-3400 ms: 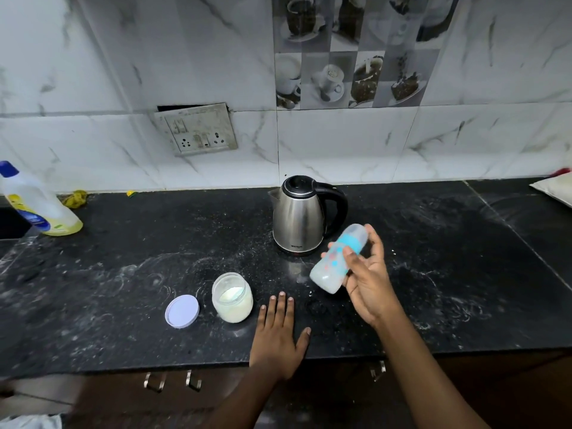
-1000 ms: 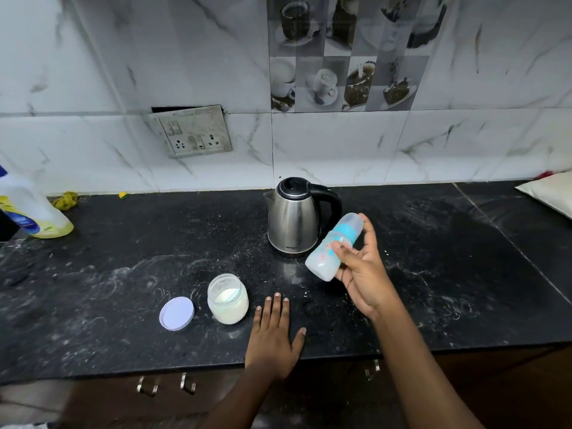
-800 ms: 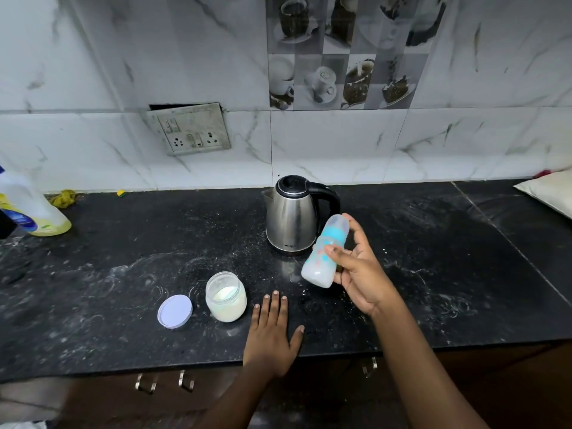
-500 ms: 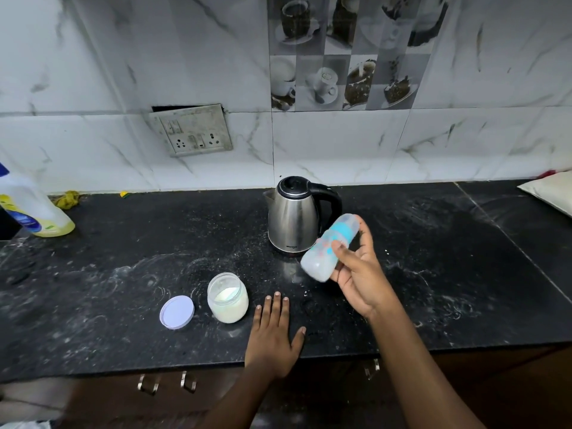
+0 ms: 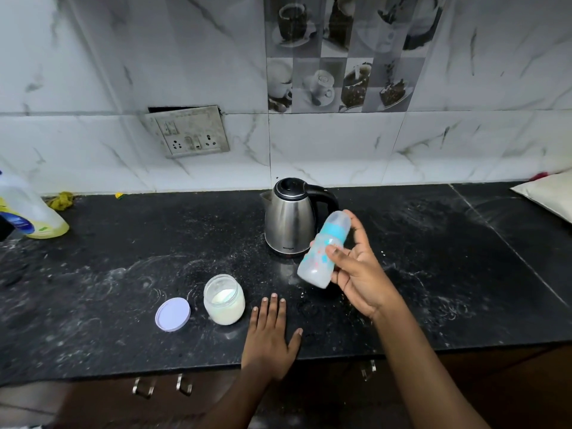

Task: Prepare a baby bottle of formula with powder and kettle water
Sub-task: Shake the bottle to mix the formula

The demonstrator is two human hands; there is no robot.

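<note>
**Baby bottle held tilted above the table**

At centre right of the frame, the right hand (image 5: 362, 274) held the capped baby bottle (image 5: 323, 252) tilted, cap toward the upper right, clear of the black table (image 5: 123, 243). Its grip was wrapped round the bottle's body, thumb across the front. Just behind stood the steel kettle (image 5: 289, 221). The left hand (image 5: 270, 339) lay flat on the table at lower centre, fingers straight, its grip holding nothing. Left of it sat the open powder jar (image 5: 224, 300), its lilac lid (image 5: 172, 314) beside it.
</note>
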